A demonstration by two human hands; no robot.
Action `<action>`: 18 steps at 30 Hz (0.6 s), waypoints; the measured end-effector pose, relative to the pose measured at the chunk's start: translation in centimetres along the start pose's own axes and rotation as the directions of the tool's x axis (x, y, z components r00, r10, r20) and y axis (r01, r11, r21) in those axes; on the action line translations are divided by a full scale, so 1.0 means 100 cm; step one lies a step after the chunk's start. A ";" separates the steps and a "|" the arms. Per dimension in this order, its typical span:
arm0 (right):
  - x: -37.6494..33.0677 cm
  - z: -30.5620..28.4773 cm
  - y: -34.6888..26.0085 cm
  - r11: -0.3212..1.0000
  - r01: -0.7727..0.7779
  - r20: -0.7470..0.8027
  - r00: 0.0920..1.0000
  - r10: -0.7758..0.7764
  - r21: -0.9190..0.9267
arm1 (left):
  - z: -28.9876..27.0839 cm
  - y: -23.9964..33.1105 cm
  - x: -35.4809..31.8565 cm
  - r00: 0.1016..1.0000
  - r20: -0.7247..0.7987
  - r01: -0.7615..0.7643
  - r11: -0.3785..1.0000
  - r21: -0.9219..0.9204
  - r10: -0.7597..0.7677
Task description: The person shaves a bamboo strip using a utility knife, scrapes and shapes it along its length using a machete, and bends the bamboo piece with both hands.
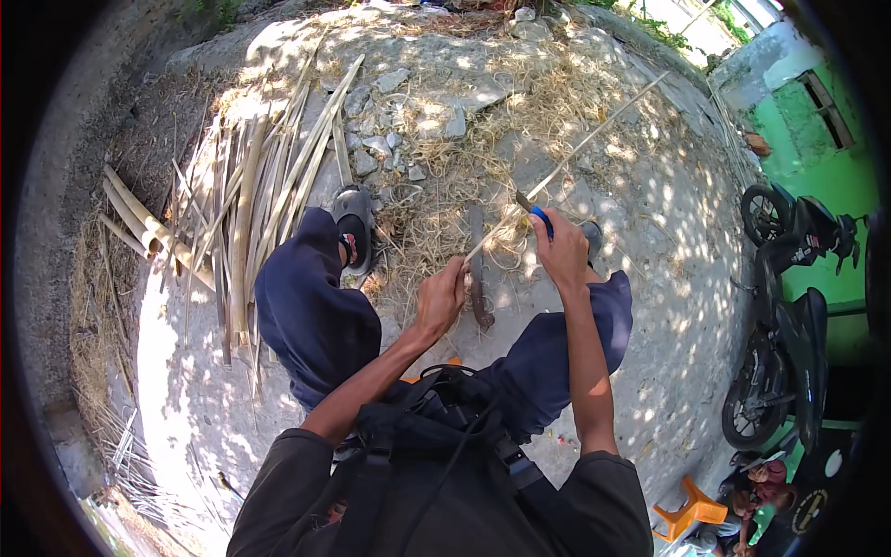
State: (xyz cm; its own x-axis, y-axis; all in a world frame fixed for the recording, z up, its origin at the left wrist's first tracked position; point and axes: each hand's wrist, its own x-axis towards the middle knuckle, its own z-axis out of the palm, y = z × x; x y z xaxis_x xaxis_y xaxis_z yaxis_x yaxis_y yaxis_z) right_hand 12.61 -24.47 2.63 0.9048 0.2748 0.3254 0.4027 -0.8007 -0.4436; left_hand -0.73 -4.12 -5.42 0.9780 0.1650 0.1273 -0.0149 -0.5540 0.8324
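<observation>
Strip [585, 145] ran toward one o'clock from the left hand [441, 299], which gripped it; the right hand [563, 251] grasped the knife [542, 221]. Scraping seemed in hand; the next stroke probably needed a steady pull.

Bamboo strips [297, 176] at left, motorcycle [787, 320] at right

The strips lie at the worker's [520, 506] left, poles [148, 218] further left. In front I see shavings [548, 97], with stones [376, 145] between them and the strips. A bar [478, 283] lies between the feet [355, 237]. Above it, a stick [599, 133] runs from the left hand [441, 295] past the knife [541, 221] in the right hand [561, 249]. The motorcycle stands before a wall [789, 121]; behind the worker, at right, is a stool [691, 511] near another person [768, 475].
</observation>
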 end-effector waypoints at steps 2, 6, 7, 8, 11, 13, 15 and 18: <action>0.001 0.000 0.001 0.999 -0.019 0.028 0.999 0.020 -0.027 | 0.001 0.000 0.001 1.000 -0.027 -0.016 1.000 -0.011 0.015; 0.001 0.008 0.002 0.994 0.074 -0.014 0.997 -0.073 0.081 | -0.002 -0.004 -0.001 1.000 -0.013 -0.006 0.997 -0.072 0.005; 0.001 0.011 0.003 0.978 0.142 -0.046 0.990 -0.137 0.151 | -0.001 -0.002 -0.003 1.000 -0.014 -0.010 0.997 -0.074 0.009; 0.000 0.011 0.006 0.979 0.143 -0.049 0.989 -0.137 0.148 | -0.001 0.000 -0.005 1.000 0.004 0.028 0.996 -0.086 -0.028; -0.005 0.013 -0.003 0.952 0.028 0.040 0.998 -0.042 0.305 | -0.001 -0.004 -0.003 0.998 0.014 0.069 0.993 -0.099 -0.068; -0.006 0.018 -0.008 0.896 -0.044 0.055 0.998 0.022 0.443 | 0.002 -0.007 -0.001 0.998 0.010 0.068 0.992 -0.105 -0.067; -0.008 0.027 -0.011 0.840 -0.099 0.053 0.995 0.084 0.534 | 0.004 -0.009 0.000 0.999 -0.024 0.030 0.993 -0.113 -0.032; -0.006 0.037 -0.008 0.706 -0.195 0.087 0.979 0.186 0.681 | 0.006 -0.008 0.000 1.000 0.006 0.015 0.995 -0.098 -0.014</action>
State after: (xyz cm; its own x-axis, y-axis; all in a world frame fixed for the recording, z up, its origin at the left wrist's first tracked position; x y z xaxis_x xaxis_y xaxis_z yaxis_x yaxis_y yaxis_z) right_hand 12.27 -22.05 -0.32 0.9725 0.1658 0.1633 0.2023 -0.2557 -0.9454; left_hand -0.58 -4.18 -6.45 0.9793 0.1682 0.1123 -0.0207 -0.4688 0.8831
